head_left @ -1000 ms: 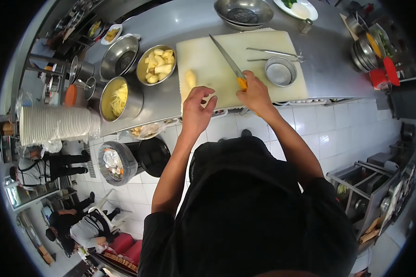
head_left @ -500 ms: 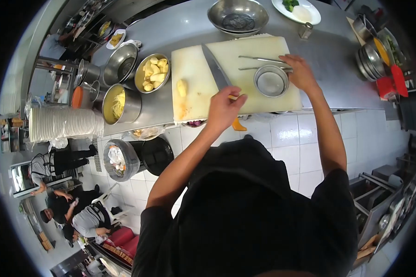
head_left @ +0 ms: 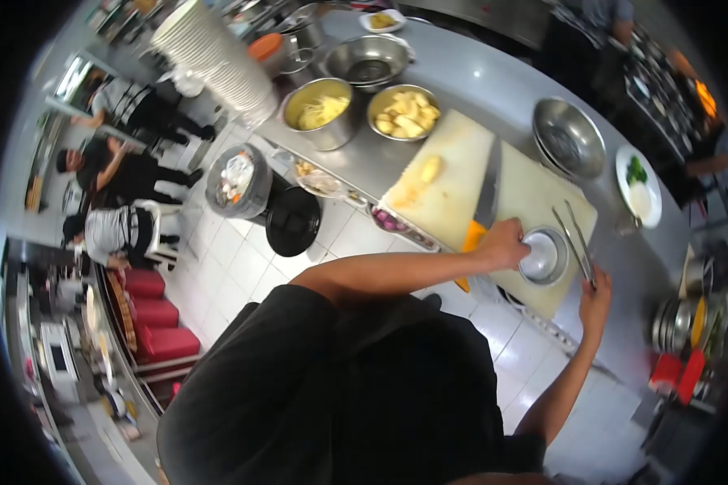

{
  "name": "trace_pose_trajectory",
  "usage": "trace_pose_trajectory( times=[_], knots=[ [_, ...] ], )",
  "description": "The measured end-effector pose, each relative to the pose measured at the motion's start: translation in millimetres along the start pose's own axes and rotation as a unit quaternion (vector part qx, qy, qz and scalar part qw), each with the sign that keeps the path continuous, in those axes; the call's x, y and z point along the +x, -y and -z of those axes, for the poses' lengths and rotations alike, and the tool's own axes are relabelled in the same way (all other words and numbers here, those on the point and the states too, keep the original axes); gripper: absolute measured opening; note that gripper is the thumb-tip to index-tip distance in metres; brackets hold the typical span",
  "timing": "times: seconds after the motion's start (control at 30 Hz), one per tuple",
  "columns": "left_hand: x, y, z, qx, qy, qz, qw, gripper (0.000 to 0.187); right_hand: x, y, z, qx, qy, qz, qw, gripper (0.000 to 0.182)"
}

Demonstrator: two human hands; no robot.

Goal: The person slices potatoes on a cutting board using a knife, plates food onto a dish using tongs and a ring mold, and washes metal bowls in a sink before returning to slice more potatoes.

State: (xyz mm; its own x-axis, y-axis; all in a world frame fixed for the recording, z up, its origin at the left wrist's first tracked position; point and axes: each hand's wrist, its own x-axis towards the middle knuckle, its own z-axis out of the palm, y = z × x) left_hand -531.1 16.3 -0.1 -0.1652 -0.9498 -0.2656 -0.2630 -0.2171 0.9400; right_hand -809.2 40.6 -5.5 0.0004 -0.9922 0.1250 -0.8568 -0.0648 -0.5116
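My left hand [head_left: 505, 245] is closed at the left rim of a small round metal bowl [head_left: 543, 255], which sits on the white cutting board [head_left: 534, 174]. A pair of metal tongs [head_left: 572, 237] is in my right hand [head_left: 596, 296], its fingers wrapped round the joined end; the two arms point away over the board. Left of my left hand lies a large knife [head_left: 491, 182] with a yellow-orange handle, flat on the board. One peeled potato [head_left: 432, 168] rests on the board's left part.
Beyond the board's left end stand a bowl of peeled potatoes [head_left: 407, 113] and a pot of pale shreds [head_left: 323, 111]. Stacked metal bowls [head_left: 569, 137] and a white plate with broccoli [head_left: 639, 186] are on the far side. A lined bin [head_left: 239, 182] stands on the floor; several people are nearby.
My left hand has left the knife handle and gone to the small bowl's rim. My right hand has closed round the tongs. The camera view has turned.
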Motion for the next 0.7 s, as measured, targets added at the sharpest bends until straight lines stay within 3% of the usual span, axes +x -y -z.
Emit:
trace_pose_trajectory(
  times=[0.13,0.3,0.37,0.57,0.63,0.7],
  knots=[
    [-44.6,-9.4,61.8,-0.174,-0.012,0.004,0.985,0.017,9.4,41.5,16.0,0.017,-0.023,0.051,0.998,0.035],
    [-107.3,25.4,170.2,-0.283,-0.144,0.057,0.946,0.017,53.2,169.9,3.9,0.068,-0.007,0.161,0.985,0.033],
    [-139.0,41.2,211.2,-0.309,-0.23,0.039,0.922,0.015,77.2,228.4,-26.5,0.122,-0.007,0.227,0.966,0.032],
    [-210.2,140.3,319.4,-0.337,-0.423,0.069,0.838,0.009,163.0,415.7,-155.3,0.144,0.041,0.264,0.953,0.036],
    [-233.4,178.8,348.8,-0.328,-0.468,0.073,0.817,0.009,189.2,470.0,-201.2,0.138,0.074,0.219,0.963,0.04],
    [-257.5,214.8,372.0,-0.341,-0.509,0.096,0.784,0.011,211.4,513.6,-241.4,0.081,0.076,0.234,0.966,0.042]
  ],
)
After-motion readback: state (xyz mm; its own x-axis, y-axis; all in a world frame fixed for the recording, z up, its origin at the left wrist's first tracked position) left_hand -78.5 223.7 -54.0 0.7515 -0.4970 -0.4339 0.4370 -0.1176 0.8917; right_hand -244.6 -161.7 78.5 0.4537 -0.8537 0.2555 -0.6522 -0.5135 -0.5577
